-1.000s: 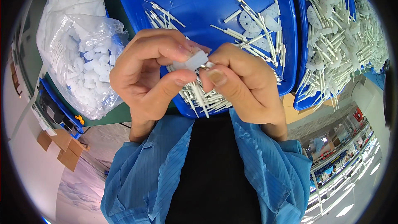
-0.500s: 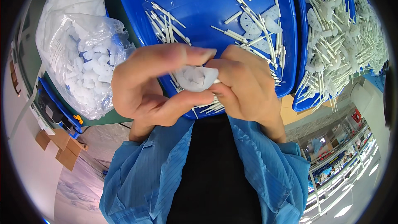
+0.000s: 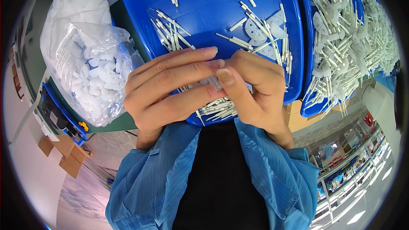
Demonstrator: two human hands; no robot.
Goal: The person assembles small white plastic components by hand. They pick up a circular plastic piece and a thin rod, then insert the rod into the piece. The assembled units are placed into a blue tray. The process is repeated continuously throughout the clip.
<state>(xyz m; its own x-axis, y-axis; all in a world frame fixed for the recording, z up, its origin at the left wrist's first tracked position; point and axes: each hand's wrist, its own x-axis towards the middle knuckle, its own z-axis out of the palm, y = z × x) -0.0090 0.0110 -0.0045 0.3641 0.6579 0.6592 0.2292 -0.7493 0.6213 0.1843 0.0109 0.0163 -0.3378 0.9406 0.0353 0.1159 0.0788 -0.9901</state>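
Over the near side of a blue tray [image 3: 208,4], my two hands meet around a small translucent white plastic piece [image 3: 211,81]. My left hand [image 3: 164,87] pinches it from the left, its long fingers stretched across and covering most of it. From the right, my right hand [image 3: 260,91] grips the same piece, its thumb pressing on top and its other fingers curled behind. Only a sliver of the piece shows between the fingertips. Beneath and beyond the hands, the tray holds thin white rods [image 3: 169,32] with fine wire ends and several translucent fan-shaped plates [image 3: 255,32].
On the left, a clear plastic bag [image 3: 68,30] full of small white pieces [image 3: 102,74] lies on the green table [image 3: 113,121]. A second blue tray [image 3: 305,51] on the right is heaped with rods and plates [image 3: 334,47]. Cardboard boxes [image 3: 70,162] stand at lower left.
A cupped, translucent piece showed between the hands earlier; now the fingers cover most of it. My left fingers have straightened across it, and my right thumb has come over the top.
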